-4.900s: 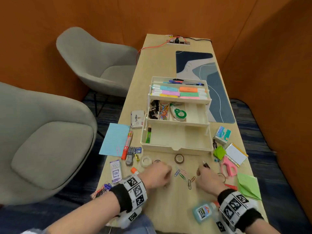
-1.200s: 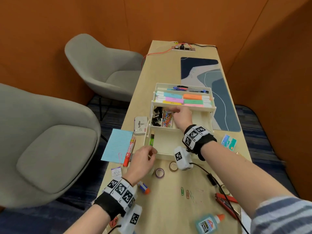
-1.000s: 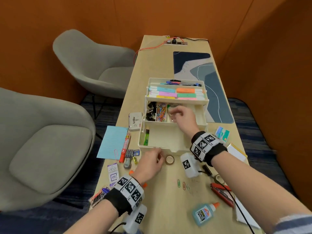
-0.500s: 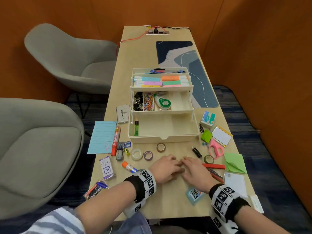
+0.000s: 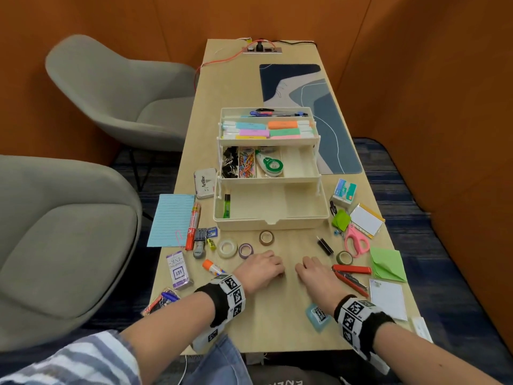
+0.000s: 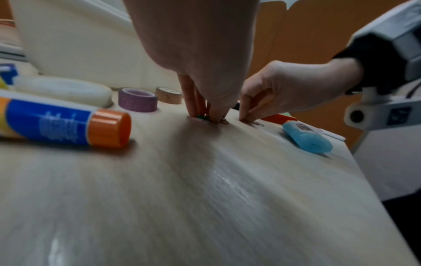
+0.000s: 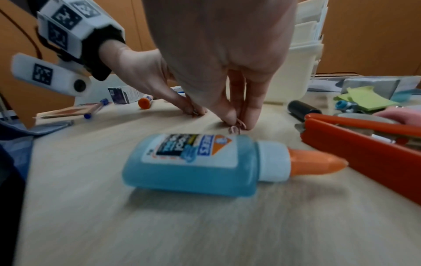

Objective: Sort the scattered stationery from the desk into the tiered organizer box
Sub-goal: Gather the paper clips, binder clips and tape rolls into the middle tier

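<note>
Both hands have drawn slightly apart since half a second back, when their fingertips met on the bench [image 5: 277, 323] in front of the organizer box [image 5: 270, 215]; a second before that the right hand was up in the box's middle tier.

Nearest the bench's front edge, the blue glue bottle [image 7: 193, 165] lies on its side beside the right wrist, well short of the organizer box. Just beyond it the left hand [image 5: 261, 269] curls its fingertips down onto a small cluster of paper clips [image 6: 206, 119], pinching them against the wood. The right hand [image 5: 315, 275] does likewise, its grip closed fingertip-to-thumb on a pinkish paper clip [image 7: 237, 126] (the clips are tiny and blurred, so their number is unclear). An orange stapler [image 5: 351, 273] lies open just to the right of that hand, and a glue stick [image 5: 213, 268] lies left of the left hand.

Between the hands and the organizer box sit three tape rolls: clear [image 5: 227, 248], purple [image 5: 245, 250] and brown [image 5: 267, 237], the brown nearest the box front.

The box stands open in three steps, with a green item in its lowest tray, more clips and a correction tape in the middle tier, and highlighters on top.
</note>
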